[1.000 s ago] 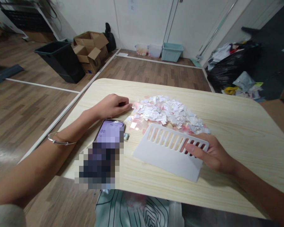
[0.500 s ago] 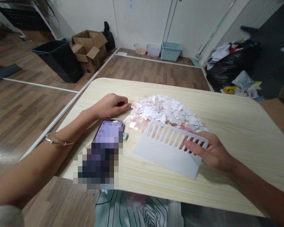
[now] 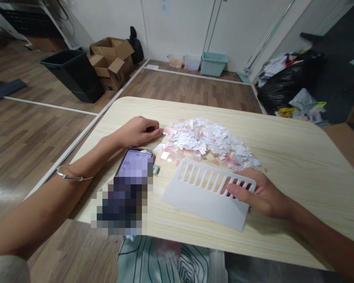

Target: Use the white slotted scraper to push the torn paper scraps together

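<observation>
My right hand point(image 3: 262, 196) grips a white slotted scraper point(image 3: 206, 204) by its slotted edge, thumb on top. The scraper is tilted, its smooth wide edge toward me. Just beyond it lies a loose heap of small white paper pieces point(image 3: 215, 137), mixed with pinkish and clear bits. My left hand point(image 3: 141, 130) rests on the table at the heap's left edge, fingers loosely curled in, with nothing visible in them. Between my left forearm and the scraper is a phone point(image 3: 135, 167), partly blurred out, with a small pale object point(image 3: 156, 169) beside it.
The light wooden table point(image 3: 297, 188) carries all this. Patterned cloth point(image 3: 165, 261) shows below its near edge. On the floor stand a black bin point(image 3: 76, 76), cardboard boxes point(image 3: 115, 72), a teal tub point(image 3: 214, 65) and black bags point(image 3: 286, 84).
My right hand has drawn the scraper slightly toward me and to the left, so more of the heap's near edge shows. My left hand has stayed in place.
</observation>
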Available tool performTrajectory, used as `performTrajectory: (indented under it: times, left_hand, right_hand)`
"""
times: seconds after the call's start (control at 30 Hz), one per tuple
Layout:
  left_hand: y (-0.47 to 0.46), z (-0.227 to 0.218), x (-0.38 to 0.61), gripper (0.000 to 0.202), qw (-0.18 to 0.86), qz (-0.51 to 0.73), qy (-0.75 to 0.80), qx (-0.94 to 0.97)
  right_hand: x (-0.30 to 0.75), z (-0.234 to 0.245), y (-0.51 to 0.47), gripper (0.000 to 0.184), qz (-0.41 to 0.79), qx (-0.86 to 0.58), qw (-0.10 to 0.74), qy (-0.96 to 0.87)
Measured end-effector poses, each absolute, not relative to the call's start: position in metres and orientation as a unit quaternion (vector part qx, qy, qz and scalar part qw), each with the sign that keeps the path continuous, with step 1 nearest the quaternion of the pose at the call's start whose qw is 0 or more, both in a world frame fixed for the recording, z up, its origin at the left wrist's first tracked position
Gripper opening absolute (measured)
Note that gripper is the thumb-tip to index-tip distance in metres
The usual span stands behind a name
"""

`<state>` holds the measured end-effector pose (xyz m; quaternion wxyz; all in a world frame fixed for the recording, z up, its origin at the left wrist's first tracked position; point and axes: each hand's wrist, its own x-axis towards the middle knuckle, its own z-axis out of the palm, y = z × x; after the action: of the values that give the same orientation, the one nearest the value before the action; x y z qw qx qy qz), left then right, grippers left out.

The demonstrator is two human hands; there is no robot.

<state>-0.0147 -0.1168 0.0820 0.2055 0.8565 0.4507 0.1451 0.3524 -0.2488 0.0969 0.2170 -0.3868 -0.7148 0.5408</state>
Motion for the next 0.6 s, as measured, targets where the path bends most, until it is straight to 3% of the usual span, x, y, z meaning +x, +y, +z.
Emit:
performTrajectory:
  times: [0.23,0.47,0.6]
  left_hand:
    - [-0.116,0.080,-0.015,0.042,0.203,0.147,0.446,0.860]
    - [-0.117,0.082,-0.014,0.042,0.203,0.149,0.443,0.860]
    - [-0.117,0.081,-0.014,0.043,0.203,0.146,0.447,0.859]
  right_hand:
    - [0.352,0.096,-0.252,0.059,0.566,-0.326,0.176,-0.737]
    - [0.363,0.094,-0.250,0.058,0.552,-0.389,0.258,-0.691]
    - [0.357,0.093,-0.249,0.064,0.563,-0.361,0.163,-0.726]
